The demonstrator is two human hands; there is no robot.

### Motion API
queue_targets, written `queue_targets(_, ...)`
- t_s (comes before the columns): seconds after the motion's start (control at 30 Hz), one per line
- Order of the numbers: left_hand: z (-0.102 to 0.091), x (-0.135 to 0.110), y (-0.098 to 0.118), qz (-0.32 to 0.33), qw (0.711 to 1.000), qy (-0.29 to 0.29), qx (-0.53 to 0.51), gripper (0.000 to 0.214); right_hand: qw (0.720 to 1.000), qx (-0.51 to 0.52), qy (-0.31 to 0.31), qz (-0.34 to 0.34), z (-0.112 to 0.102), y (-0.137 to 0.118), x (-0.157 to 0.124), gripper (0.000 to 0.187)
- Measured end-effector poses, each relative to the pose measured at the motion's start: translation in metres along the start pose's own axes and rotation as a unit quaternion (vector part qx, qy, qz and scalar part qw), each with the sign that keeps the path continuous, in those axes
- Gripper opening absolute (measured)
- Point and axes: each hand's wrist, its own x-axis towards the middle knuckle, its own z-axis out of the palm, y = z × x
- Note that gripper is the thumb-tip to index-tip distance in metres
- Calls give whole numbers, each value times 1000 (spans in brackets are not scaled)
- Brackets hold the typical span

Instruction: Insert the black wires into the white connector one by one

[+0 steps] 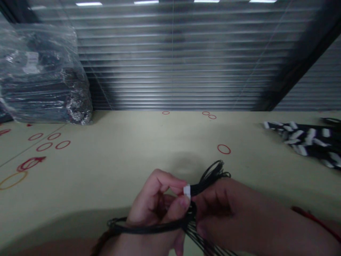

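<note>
My left hand is closed in a pinch, thumb and forefinger holding a small white tag or clip on a bundle of thin black cords. My right hand is curled round the same bundle just to the right of the tag. The cords loop up above my right hand, and more strands trail left under my left hand and down past the bottom edge. Both hands hover low over the pale table.
A clear plastic bag of dark goods stands at the back left. A pile of black items with white tags lies at the right. Red rubber bands and several more are scattered on the table. Closed blinds fill the back.
</note>
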Motion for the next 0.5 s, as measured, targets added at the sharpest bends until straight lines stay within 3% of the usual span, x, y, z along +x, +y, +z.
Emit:
queue_targets(0.17, -1, 0, -1, 25, 1000, -1, 9, 5, 999, 24, -9, 26, -4, -4, -1, 25)
queue_targets(0.37, -1, -1, 0, 22, 1000, -12, 11, 6, 999, 29, -42, -4, -6, 3, -1, 23)
queue_targets(0.5, -1, -1, -1, 16, 1000, 12, 14, 5, 998, -55, 16, 0, -4, 7, 1, 23)
